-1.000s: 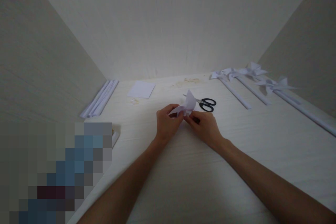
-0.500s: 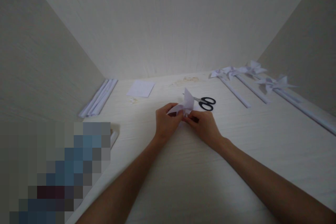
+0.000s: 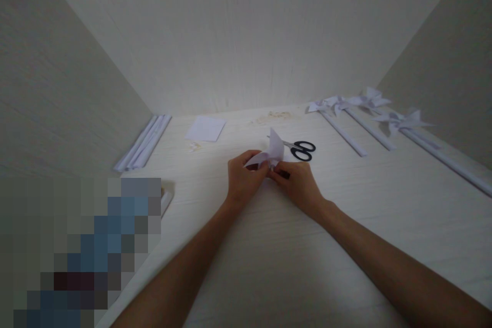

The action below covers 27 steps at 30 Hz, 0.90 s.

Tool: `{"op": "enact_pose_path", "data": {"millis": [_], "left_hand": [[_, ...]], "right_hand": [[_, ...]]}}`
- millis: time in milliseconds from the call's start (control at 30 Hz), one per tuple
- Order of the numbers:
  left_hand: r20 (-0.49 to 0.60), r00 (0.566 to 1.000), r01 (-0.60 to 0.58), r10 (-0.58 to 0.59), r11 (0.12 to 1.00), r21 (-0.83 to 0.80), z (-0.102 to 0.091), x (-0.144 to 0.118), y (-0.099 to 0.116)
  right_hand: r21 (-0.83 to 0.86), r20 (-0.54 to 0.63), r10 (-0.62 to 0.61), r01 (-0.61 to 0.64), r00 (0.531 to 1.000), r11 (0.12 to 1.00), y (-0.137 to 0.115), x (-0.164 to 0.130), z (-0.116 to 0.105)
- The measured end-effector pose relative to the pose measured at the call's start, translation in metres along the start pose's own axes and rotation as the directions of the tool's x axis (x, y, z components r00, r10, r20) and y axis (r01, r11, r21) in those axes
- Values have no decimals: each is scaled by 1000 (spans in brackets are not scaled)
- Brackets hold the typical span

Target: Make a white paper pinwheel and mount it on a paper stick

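At the middle of the desk [image 3: 253, 261], the left hand [image 3: 247, 177] and right hand [image 3: 300, 183] are pinching a white paper [image 3: 275, 146], probably keeping its curled flaps from springing open. Scissors [image 3: 303, 150] are lying just beyond, seemingly handy. Paper rolls [image 3: 148, 142] are lining the left edge; pinwheels [image 3: 400, 122] are resting toward the far right corner, presumably keeping their blades uncrushed.

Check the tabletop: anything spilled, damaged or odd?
Yes. An irregular brownish patch breaks the pale, streaked tabletop near the back wall; stain or surface damage, can't tell. Small yellowish-white bits lie loose by the flat white paper square; too small to identify.
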<state>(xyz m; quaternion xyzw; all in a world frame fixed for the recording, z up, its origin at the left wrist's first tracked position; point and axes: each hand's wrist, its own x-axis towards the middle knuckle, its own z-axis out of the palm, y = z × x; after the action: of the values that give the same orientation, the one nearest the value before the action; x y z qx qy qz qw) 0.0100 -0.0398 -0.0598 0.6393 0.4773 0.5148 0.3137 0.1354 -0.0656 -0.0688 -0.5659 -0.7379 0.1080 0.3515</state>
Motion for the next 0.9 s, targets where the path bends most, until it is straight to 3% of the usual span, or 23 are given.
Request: {"op": "enact_pose_path", "data": {"millis": [667,900], "left_hand": [[22,1000,0,1,1000,-28,1,0,0],[-27,999,29,-30,999,-34,0,1,4]], "right_hand": [[12,-93,6,-5,996,1000,0,0,0],[56,-139,-7,15,990,998,2,0,0]]}}
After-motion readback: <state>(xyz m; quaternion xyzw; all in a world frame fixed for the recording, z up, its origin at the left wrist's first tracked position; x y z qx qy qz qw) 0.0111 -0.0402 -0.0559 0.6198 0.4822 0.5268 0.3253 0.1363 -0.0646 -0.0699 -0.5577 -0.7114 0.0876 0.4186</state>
